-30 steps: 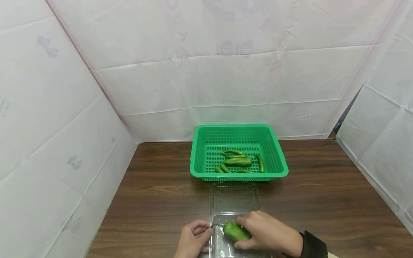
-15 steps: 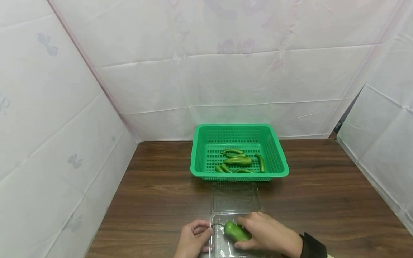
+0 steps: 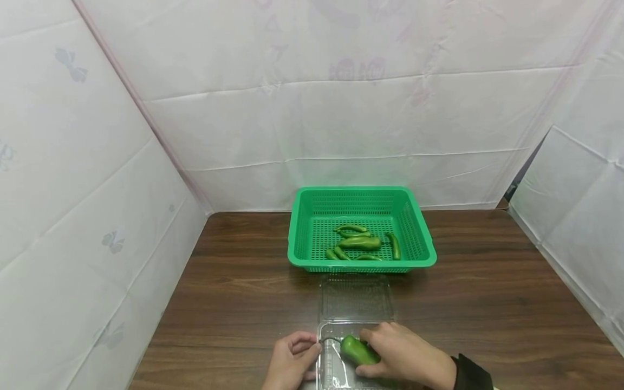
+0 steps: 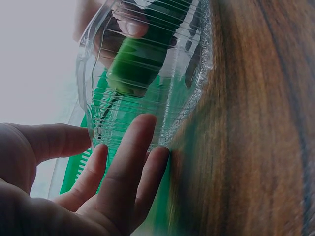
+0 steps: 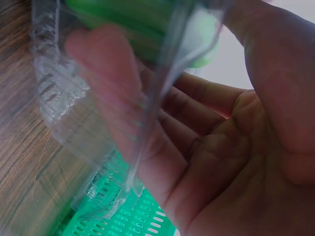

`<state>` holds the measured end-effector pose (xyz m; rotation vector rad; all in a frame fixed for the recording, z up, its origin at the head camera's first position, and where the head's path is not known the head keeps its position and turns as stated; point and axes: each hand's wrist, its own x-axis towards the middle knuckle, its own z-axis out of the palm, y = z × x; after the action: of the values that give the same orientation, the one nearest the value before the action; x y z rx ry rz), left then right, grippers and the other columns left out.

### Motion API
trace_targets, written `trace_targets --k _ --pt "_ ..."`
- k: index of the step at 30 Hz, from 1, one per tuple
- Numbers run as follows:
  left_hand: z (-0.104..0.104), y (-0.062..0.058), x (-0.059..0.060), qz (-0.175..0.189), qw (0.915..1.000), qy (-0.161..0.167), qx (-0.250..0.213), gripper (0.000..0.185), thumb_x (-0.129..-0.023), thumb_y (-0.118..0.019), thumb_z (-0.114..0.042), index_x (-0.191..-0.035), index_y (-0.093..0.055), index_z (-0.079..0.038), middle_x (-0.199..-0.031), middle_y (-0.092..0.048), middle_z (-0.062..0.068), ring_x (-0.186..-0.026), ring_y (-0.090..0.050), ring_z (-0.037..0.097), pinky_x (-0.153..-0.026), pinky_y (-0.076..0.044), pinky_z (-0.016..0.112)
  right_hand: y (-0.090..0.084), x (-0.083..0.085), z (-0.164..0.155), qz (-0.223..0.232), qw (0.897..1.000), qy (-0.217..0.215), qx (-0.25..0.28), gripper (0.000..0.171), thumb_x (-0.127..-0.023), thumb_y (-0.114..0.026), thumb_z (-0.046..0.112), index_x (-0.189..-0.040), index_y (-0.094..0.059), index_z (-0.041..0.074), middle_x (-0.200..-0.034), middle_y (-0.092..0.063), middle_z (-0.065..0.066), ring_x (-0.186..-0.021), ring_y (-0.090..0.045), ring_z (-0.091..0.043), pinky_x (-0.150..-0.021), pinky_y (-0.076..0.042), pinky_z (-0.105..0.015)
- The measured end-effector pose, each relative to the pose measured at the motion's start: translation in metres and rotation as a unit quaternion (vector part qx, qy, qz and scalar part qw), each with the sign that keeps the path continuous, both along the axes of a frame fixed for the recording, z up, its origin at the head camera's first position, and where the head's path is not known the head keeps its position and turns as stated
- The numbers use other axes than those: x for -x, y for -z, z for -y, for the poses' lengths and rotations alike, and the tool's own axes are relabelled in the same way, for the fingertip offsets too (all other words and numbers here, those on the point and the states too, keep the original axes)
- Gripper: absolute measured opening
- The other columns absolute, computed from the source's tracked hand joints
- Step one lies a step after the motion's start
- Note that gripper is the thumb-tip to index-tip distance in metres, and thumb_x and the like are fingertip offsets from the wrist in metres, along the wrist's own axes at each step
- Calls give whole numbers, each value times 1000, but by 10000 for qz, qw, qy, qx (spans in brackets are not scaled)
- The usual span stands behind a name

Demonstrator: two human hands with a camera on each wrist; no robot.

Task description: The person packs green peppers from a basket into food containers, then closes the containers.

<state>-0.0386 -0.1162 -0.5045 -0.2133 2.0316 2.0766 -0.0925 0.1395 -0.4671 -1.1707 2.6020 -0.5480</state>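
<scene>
A clear plastic clamshell container lies at the front of the table with its lid folded back flat. Inside it is a plump green pepper, its thin stem pointing at the left wall. My right hand reaches into the container and grips the pepper between thumb and fingers; the pepper's far end is hidden under the palm. On the other side, my left hand rests its fingertips against the container's left rim and wall. In the left wrist view, its fingers are fairly straight along the plastic.
Behind the lid stands a green perforated basket with several green peppers of differing sizes. The dark wooden table extends to both sides. White cloth walls enclose the back and sides.
The right hand and the pepper have shifted very slightly to the right inside the container. The left hand stays at the rim.
</scene>
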Motion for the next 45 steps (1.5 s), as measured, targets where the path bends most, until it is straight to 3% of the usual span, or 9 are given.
trace_targets --k 16,25,45 --pt "0 2 0 95 9999 -6 -125 25 -92 -71 -3 -111 -64 14 -102 -73 17 -83 -67 21 -59 -63 33 2 1 3 354 9992 148 -100 41 -89 -77 51 -106 -69 15 -70 -47 16 -54 -39 2 -45 -35 -19" --pt "0 1 0 91 9999 -7 -97 25 -93 -70 -2 -111 -64 14 -102 -74 17 -82 -68 22 -59 -63 34 3 1 3 203 9996 131 -130 43 -89 -77 51 -108 -70 13 -75 -50 16 -56 -41 1 -46 -36 -20" --pt "0 1 -1 31 10000 21 -74 26 -93 -70 -2 -112 -64 14 -104 -74 18 -83 -67 22 -59 -63 34 5 0 4 -15 9998 108 -148 40 -88 -77 52 -98 -68 15 -74 -49 16 -56 -40 1 -46 -35 -19"
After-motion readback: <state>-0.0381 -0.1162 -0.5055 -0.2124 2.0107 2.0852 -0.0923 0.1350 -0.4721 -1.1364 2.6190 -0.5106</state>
